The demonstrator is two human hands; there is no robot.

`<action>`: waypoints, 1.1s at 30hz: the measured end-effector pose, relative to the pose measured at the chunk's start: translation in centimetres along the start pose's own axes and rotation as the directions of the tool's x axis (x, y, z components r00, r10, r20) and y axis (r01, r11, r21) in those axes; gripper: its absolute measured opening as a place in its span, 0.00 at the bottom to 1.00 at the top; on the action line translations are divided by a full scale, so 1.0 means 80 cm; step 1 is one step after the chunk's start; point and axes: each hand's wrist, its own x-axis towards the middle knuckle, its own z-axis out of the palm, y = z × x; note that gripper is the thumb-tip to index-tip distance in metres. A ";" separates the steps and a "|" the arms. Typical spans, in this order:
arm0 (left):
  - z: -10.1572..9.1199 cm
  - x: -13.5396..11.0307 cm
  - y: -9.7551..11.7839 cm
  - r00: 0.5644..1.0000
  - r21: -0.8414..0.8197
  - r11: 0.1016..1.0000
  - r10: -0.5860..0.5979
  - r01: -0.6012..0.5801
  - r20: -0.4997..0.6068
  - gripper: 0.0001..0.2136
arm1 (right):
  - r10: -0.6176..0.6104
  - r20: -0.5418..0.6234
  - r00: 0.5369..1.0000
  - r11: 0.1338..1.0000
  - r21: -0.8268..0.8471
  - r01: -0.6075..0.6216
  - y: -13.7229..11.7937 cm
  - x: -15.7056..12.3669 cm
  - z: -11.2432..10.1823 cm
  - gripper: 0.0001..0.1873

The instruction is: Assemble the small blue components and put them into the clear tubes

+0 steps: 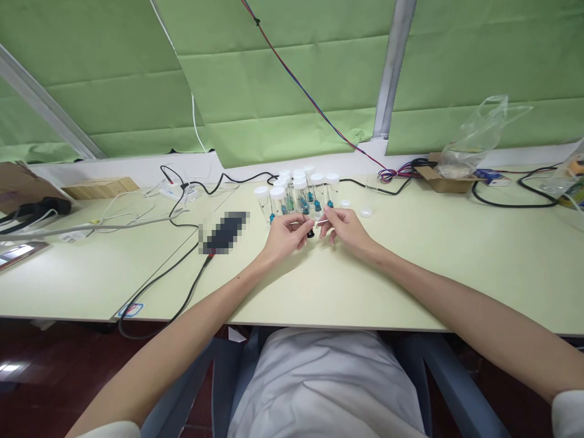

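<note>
My left hand (288, 235) is closed in a pinch. A small black round-ended piece (311, 233) shows just below its fingertips; the fingers hide the rest of it. Close beside it, my right hand (347, 229) pinches a thin white strip (322, 221) between thumb and forefinger, and the strip reaches toward the left fingertips. Whether the strip and the black piece are joined, I cannot tell. Right behind both hands stands a group of clear vials (302, 198) with white caps, holding teal-blue pieces with thin wires.
Two loose white caps (366, 212) lie right of the vials. A pixelated dark object (225, 232) with a cable (196, 283) is on the left. Farther back are a cardboard box (444, 180) with a plastic bag (474, 137), and black cables (515, 205) along the table (479, 261).
</note>
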 end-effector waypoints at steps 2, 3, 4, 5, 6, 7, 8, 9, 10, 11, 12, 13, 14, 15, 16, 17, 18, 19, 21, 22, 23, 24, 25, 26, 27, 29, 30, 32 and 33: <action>0.000 0.000 0.000 1.000 -0.003 1.000 -0.004 0.004 0.000 0.15 | 0.001 0.004 1.000 1.000 0.006 -0.001 0.000 0.000 0.000 0.35; 0.000 0.001 0.000 1.000 -0.006 1.000 -0.004 0.004 -0.001 0.15 | 0.005 0.008 1.000 1.000 0.011 -0.005 0.000 0.000 0.000 0.35; 0.001 0.001 0.000 1.000 -0.008 1.000 -0.004 0.004 -0.002 0.15 | 0.010 0.012 1.000 1.000 0.015 -0.011 0.000 0.000 0.000 0.35; 0.001 0.001 0.000 1.000 -0.010 1.000 -0.002 0.002 -0.003 0.15 | 0.017 0.018 1.000 1.000 0.019 -0.017 -0.001 -0.001 0.000 0.35; 0.001 0.001 0.000 1.000 -0.011 1.000 0.000 0.000 -0.005 0.14 | 0.023 0.024 0.999 0.999 0.022 -0.024 -0.001 -0.001 0.000 0.35; 0.001 0.001 0.000 1.000 -0.011 1.000 0.001 -0.001 -0.006 0.14 | 0.030 0.029 0.999 0.999 0.024 -0.031 -0.002 -0.001 0.000 0.35; 0.001 0.001 0.001 1.000 -0.008 1.000 -0.001 0.001 -0.004 0.14 | 0.036 0.033 0.999 0.999 0.025 -0.037 -0.003 -0.002 0.001 0.35; 0.001 0.000 0.001 1.000 -0.004 1.000 -0.004 0.004 -0.009 0.14 | 0.042 0.036 0.998 0.999 0.025 -0.043 -0.004 -0.002 0.001 0.35; 0.001 0.000 0.002 1.000 -0.001 1.000 -0.009 0.009 -0.010 0.14 | 0.046 0.038 0.998 0.999 0.023 -0.047 -0.004 -0.002 0.001 0.35; 0.001 0.000 0.003 1.000 0.003 1.000 -0.012 0.012 -0.011 0.14 | 0.048 0.041 0.998 0.999 0.020 -0.049 -0.004 -0.002 0.001 0.35; 0.001 0.000 0.004 1.000 0.005 1.000 -0.014 0.014 -0.013 0.14 | 0.047 0.044 0.998 0.999 0.014 -0.048 -0.004 -0.002 0.001 0.35; 0.001 -0.001 0.004 1.000 0.006 1.000 -0.015 0.015 -0.015 0.13 | 0.043 0.047 0.998 0.999 0.005 -0.043 -0.004 -0.002 0.001 0.35; 0.001 -0.001 0.004 1.000 0.008 1.000 -0.014 0.014 -0.016 0.13 | 0.037 0.050 0.998 0.999 -0.006 -0.037 -0.004 -0.002 0.001 0.35; 0.001 -0.001 0.005 1.000 0.011 1.000 -0.013 0.014 -0.017 0.13 | 0.030 0.051 0.998 0.999 -0.020 -0.029 -0.003 -0.002 0.001 0.35; 0.001 -0.001 0.005 1.000 0.015 1.000 -0.013 0.014 -0.018 0.13 | 0.023 0.051 0.998 0.999 -0.033 -0.021 -0.002 -0.002 0.000 0.35; 0.001 -0.001 0.005 1.000 0.020 1.000 -0.014 0.014 -0.019 0.13 | 0.017 0.050 0.999 0.999 -0.045 -0.015 -0.001 -0.002 0.000 0.36; 0.001 -0.001 0.005 1.000 0.025 1.000 -0.016 0.017 -0.019 0.14 | 0.011 0.048 0.999 0.998 -0.054 -0.009 -0.001 -0.002 0.000 0.36; 0.001 -0.001 0.006 1.000 0.030 0.999 -0.018 0.019 -0.019 0.14 | 0.008 0.048 0.999 0.998 -0.062 -0.005 0.000 -0.002 0.000 0.36; 0.001 -0.002 0.007 1.000 0.041 0.999 -0.022 0.022 -0.021 0.14 | 0.005 0.049 0.999 0.997 -0.072 -0.001 0.000 -0.002 0.000 0.36; 0.002 -0.003 0.008 0.999 0.050 0.999 -0.020 0.021 -0.025 0.14 | 0.006 0.049 0.999 0.997 -0.074 -0.002 0.000 -0.002 0.000 0.36; 0.002 -0.003 0.009 1.000 0.062 0.998 -0.015 0.017 -0.026 0.14 | 0.008 0.050 0.999 0.997 -0.074 -0.004 -0.001 -0.002 0.001 0.36; 0.003 -0.004 0.010 1.000 0.077 0.997 -0.006 0.008 -0.029 0.13 | 0.011 0.052 0.999 0.997 -0.073 -0.007 -0.001 -0.002 0.001 0.36; 0.004 -0.004 0.010 1.000 0.091 0.996 0.006 -0.003 -0.030 0.13 | 0.014 0.054 0.998 0.997 -0.070 -0.010 -0.002 -0.002 0.001 0.36; 0.004 -0.005 0.011 0.999 0.104 0.995 0.018 -0.014 -0.029 0.13 | 0.017 0.055 0.998 0.998 -0.066 -0.013 -0.002 -0.003 0.001 0.36; 0.005 -0.005 0.011 0.999 0.112 0.993 0.028 -0.025 -0.028 0.13 | 0.019 0.058 0.998 0.998 -0.064 -0.016 -0.002 -0.003 0.001 0.35; 0.005 -0.005 0.011 0.999 0.117 0.993 0.039 -0.036 -0.025 0.13 | 0.022 0.059 0.998 0.998 -0.060 -0.018 -0.003 -0.003 0.002 0.35; 0.006 -0.005 0.011 0.999 0.118 0.992 0.041 -0.037 -0.025 0.14 | 0.022 0.059 0.998 0.998 -0.059 -0.018 -0.003 -0.003 0.002 0.35; 0.006 -0.005 0.011 0.999 0.121 0.992 0.040 -0.037 -0.026 0.14 | 0.020 0.062 0.998 0.998 -0.060 -0.016 -0.003 -0.003 0.002 0.34; 0.006 -0.005 0.011 0.999 0.123 0.992 0.040 -0.036 -0.027 0.14 | 0.019 0.064 0.998 0.998 -0.061 -0.015 -0.002 -0.003 0.001 0.34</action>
